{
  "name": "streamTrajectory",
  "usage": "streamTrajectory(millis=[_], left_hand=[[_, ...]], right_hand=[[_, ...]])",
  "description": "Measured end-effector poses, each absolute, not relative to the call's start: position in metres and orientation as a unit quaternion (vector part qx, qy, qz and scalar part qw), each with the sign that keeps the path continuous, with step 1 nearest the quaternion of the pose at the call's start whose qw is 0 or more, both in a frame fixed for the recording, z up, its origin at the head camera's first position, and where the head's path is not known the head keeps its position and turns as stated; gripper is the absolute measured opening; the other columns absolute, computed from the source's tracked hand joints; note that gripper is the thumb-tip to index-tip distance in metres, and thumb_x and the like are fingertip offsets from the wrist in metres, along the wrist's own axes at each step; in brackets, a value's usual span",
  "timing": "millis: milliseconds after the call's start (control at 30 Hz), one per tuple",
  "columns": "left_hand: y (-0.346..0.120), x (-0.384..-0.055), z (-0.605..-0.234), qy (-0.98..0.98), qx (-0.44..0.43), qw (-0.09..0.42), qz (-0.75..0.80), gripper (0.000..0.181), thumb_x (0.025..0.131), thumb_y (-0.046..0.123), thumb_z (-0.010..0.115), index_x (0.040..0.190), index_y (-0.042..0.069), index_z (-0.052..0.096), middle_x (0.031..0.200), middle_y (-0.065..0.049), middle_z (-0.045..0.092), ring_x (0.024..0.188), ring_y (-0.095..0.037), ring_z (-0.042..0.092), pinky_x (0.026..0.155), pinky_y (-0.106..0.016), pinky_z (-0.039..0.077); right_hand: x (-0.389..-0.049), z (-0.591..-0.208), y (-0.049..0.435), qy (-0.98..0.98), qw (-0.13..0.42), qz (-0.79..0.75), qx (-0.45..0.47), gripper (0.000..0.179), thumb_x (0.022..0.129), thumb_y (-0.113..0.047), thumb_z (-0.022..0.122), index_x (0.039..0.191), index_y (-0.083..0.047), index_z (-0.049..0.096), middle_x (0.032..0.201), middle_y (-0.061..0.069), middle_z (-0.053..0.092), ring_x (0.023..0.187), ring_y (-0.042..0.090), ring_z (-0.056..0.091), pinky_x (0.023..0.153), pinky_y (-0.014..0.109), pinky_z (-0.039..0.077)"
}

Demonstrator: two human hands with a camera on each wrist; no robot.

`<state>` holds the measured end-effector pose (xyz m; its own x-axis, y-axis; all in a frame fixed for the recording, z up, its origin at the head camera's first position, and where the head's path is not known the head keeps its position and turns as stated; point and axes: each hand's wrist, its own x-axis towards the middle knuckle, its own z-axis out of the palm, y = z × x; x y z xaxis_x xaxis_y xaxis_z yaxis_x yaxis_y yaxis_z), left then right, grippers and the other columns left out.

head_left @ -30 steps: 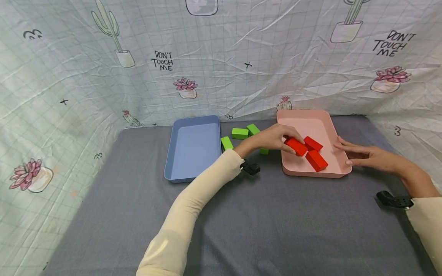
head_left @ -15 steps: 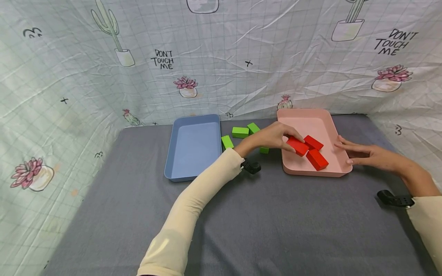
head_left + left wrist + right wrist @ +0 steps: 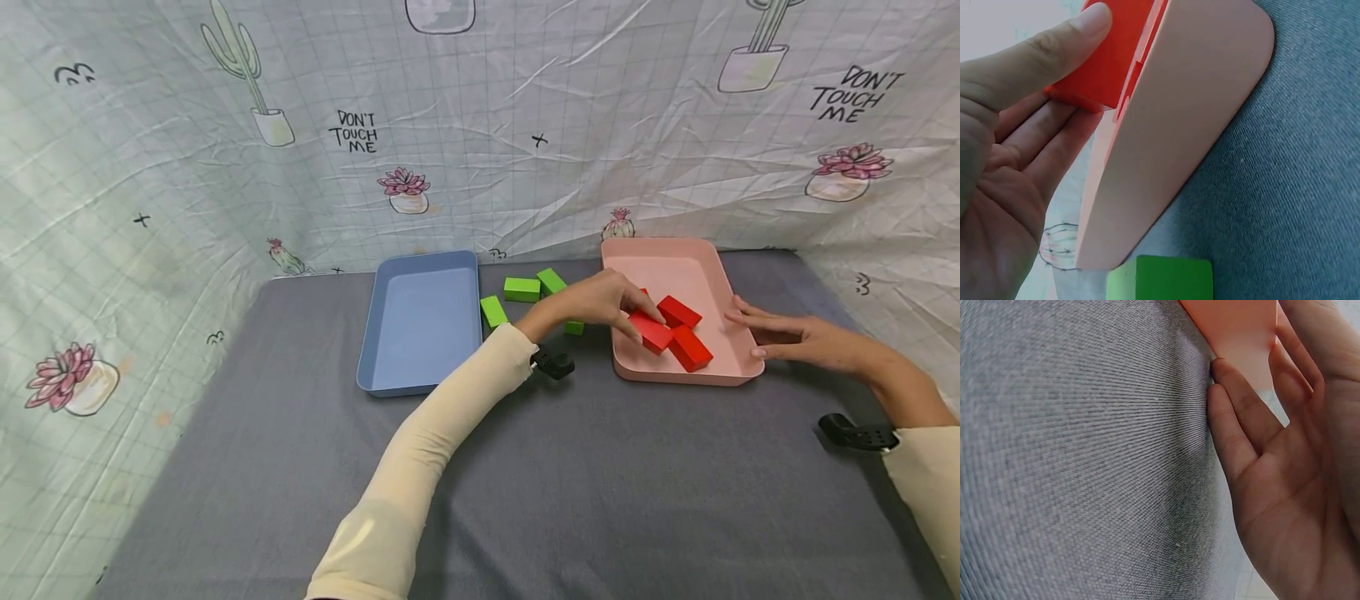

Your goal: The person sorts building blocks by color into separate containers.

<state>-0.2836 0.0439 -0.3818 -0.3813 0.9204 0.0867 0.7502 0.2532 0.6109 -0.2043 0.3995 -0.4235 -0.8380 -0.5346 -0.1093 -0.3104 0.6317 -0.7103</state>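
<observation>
My left hand (image 3: 600,298) reaches over the left wall of the pink tray (image 3: 678,377) and pinches a red block (image 3: 651,335) between thumb and fingers. In the left wrist view the thumb lies across a broad face of that red block (image 3: 1113,56), close above the tray's wall (image 3: 1166,119). Beside it in the tray are a red block (image 3: 679,312) at the back and another red block (image 3: 690,348) toward the front. A bit of red also shows behind the fingers. My right hand (image 3: 813,342) rests its extended fingers against the tray's right side (image 3: 1241,331).
Several green blocks (image 3: 522,289) lie on the grey cloth between the trays, some partly hidden by my left forearm. Left of them stands a blue tray (image 3: 423,325). A printed cloth (image 3: 480,167) hangs behind the table and along its sides.
My left hand has shifted the pinched red block slightly right and toward me, up against the front red block. A bit of red now shows behind the fingers. The right hand stays put.
</observation>
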Motion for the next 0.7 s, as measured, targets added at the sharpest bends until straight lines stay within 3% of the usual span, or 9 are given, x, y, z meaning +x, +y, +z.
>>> streamTrajectory(millis=[267, 467, 700], left_hand=[[0.052, -0.289, -0.385, 0.79, 0.524, 0.166, 0.273, 0.039, 0.082, 0.018, 0.087, 0.119, 0.012, 0.078, 0.114, 0.003, 0.075, 0.097, -0.002, 0.063, 0.085, -0.015, 0.049], [0.056, -0.292, -0.388, 0.792, 0.522, 0.182, 0.26, 0.038, 0.082, 0.016, 0.087, 0.119, 0.012, 0.078, 0.113, 0.003, 0.074, 0.096, -0.004, 0.062, 0.083, -0.015, 0.05], [0.061, -0.294, -0.392, 0.8, 0.521, 0.181, 0.236, 0.04, 0.082, 0.018, 0.087, 0.12, 0.013, 0.077, 0.115, 0.004, 0.074, 0.096, -0.003, 0.061, 0.083, -0.014, 0.048]], right_hand=[[-0.205, -0.423, 0.4, 0.891, 0.161, -0.355, -0.233, 0.068, 0.098, -0.014, 0.066, 0.159, -0.021, 0.037, 0.169, -0.015, 0.01, 0.135, -0.026, 0.011, 0.092, -0.001, 0.019], [-0.206, -0.424, 0.4, 0.89, 0.159, -0.359, -0.233, 0.068, 0.098, -0.013, 0.067, 0.159, -0.021, 0.038, 0.17, -0.01, 0.011, 0.136, -0.025, 0.011, 0.092, 0.0, 0.02], [-0.208, -0.424, 0.402, 0.89, 0.16, -0.358, -0.233, 0.068, 0.098, -0.014, 0.067, 0.159, -0.022, 0.037, 0.169, -0.014, 0.011, 0.136, -0.025, 0.011, 0.093, 0.0, 0.02]])
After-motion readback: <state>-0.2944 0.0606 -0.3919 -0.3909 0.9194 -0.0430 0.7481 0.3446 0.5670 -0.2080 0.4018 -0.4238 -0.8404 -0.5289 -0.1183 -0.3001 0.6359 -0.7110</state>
